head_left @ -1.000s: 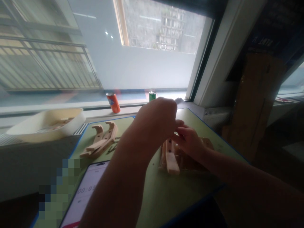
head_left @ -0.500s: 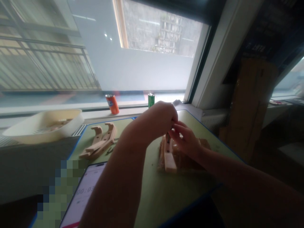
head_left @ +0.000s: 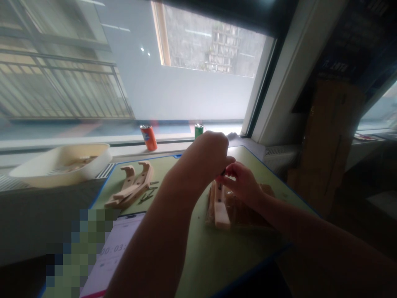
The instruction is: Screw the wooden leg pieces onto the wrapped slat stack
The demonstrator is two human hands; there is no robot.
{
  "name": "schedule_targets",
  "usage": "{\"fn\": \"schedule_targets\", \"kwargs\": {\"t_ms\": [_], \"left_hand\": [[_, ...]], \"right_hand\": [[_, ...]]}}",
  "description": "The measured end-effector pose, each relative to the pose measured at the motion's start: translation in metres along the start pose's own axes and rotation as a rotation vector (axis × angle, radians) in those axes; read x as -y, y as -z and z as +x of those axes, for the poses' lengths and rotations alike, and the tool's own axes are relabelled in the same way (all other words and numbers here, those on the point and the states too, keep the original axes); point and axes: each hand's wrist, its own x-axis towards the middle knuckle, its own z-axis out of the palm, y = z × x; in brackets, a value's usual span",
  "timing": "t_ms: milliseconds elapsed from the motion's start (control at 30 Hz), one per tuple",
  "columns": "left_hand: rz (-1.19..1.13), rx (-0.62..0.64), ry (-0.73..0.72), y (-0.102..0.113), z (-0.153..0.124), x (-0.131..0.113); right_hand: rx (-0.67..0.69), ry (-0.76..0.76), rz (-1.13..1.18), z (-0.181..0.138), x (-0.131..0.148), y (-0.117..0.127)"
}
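Note:
My left hand [head_left: 207,155] is curled into a fist above the far end of a pale wooden piece [head_left: 221,207] that lies on a stack of wooden parts [head_left: 248,211] on the green mat [head_left: 198,248]. It grips a small dark tool that I can barely see. My right hand [head_left: 243,182] rests on the stack just right of it. Its fingers pinch toward the left hand at the same spot, with a red glint between them. What they pinch is hidden.
Two curved wooden pieces [head_left: 132,188] and several small dark screws [head_left: 147,194] lie on the mat's left. A phone [head_left: 108,256] showing a timer lies near me. A cream bowl [head_left: 62,163] sits far left. An orange can [head_left: 149,136] and a green can [head_left: 198,129] stand on the sill.
Both hands stay at the wooden piece's far end; the left fist has shifted slightly and the right fingers have closed up toward it. The view has drifted a little.

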Motion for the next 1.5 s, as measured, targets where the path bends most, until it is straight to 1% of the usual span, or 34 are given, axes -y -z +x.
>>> {"fn": "schedule_targets", "kwargs": {"t_ms": [67, 133, 200, 300, 367, 433, 500, 533, 567, 600, 633, 667, 700, 767, 833, 933, 1000, 1100, 1167, 1233, 1300, 1367, 1433, 1500], "left_hand": [[0.033, 0.092, 0.004, 0.007, -0.003, -0.008], [0.033, 0.14, 0.001, 0.013, -0.006, -0.015], [0.012, 0.16, -0.016, 0.015, -0.008, -0.018], [-0.054, 0.169, -0.095, 0.013, -0.009, -0.014], [-0.128, 0.123, -0.145, 0.011, -0.009, -0.008], [-0.177, 0.02, -0.131, 0.008, -0.008, -0.002], [-0.196, -0.085, -0.075, 0.005, -0.008, 0.005], [-0.203, -0.11, -0.054, 0.001, -0.007, 0.009], [-0.219, -0.098, -0.035, -0.003, -0.006, 0.013], [-0.218, -0.011, -0.022, -0.009, -0.004, 0.018], [-0.211, 0.112, -0.01, -0.015, -0.001, 0.023], [-0.219, 0.22, -0.021, -0.023, 0.002, 0.028], [-0.243, 0.28, -0.02, -0.03, 0.005, 0.033], [-0.358, 0.343, -0.001, -0.045, 0.013, 0.042], [-0.41, 0.352, 0.026, -0.058, 0.02, 0.047], [-0.35, 0.349, 0.08, -0.068, 0.024, 0.052], [-0.326, 0.342, 0.099, -0.069, 0.023, 0.053], [-0.322, 0.324, 0.12, -0.065, 0.019, 0.053], [-0.333, 0.311, 0.138, -0.062, 0.017, 0.052], [-0.358, 0.303, 0.155, -0.06, 0.016, 0.053], [-0.391, 0.303, 0.175, -0.061, 0.017, 0.055], [-0.42, 0.307, 0.211, -0.065, 0.017, 0.059], [-0.434, 0.305, 0.265, -0.07, 0.017, 0.063], [-0.431, 0.282, 0.33, -0.077, 0.015, 0.066]], "right_hand": [[0.017, -0.021, -0.017, 0.0, -0.001, -0.001], [0.014, -0.009, -0.033, 0.0, -0.002, -0.002], [0.0, 0.028, -0.038, 0.0, -0.002, -0.003], [-0.01, 0.066, -0.027, 0.001, -0.001, -0.002], [-0.02, 0.066, -0.012, 0.001, 0.001, 0.0], [-0.031, 0.049, 0.034, 0.0, 0.001, 0.001], [-0.082, -0.01, 0.172, 0.0, -0.001, 0.003], [-0.132, -0.056, 0.283, 0.0, -0.002, 0.003], [-0.189, -0.103, 0.399, 0.0, -0.004, 0.003], [-0.254, -0.157, 0.525, 0.001, -0.006, 0.003], [-0.283, -0.18, 0.587, 0.002, -0.009, 0.003], [-0.287, -0.192, 0.633, 0.004, -0.011, 0.002], [-0.267, -0.199, 0.664, 0.006, -0.012, 0.001], [-0.191, -0.21, 0.713, 0.011, -0.013, -0.001], [-0.104, -0.238, 0.761, 0.017, -0.012, -0.002], [0.002, -0.288, 0.804, 0.028, -0.008, 0.005], [0.018, -0.318, 0.824, 0.037, -0.009, 0.017], [-0.057, -0.347, 0.863, 0.047, -0.023, 0.04], [-0.123, -0.362, 0.889, 0.049, -0.041, 0.053], [-0.173, -0.388, 0.909, 0.047, -0.062, 0.059], [-0.198, -0.424, 0.923, 0.042, -0.083, 0.058], [-0.166, -0.472, 0.937, 0.038, -0.1, 0.052], [-0.136, -0.497, 0.955, 0.037, -0.109, 0.046], [-0.145, -0.489, 0.978, 0.038, -0.113, 0.041]]}}
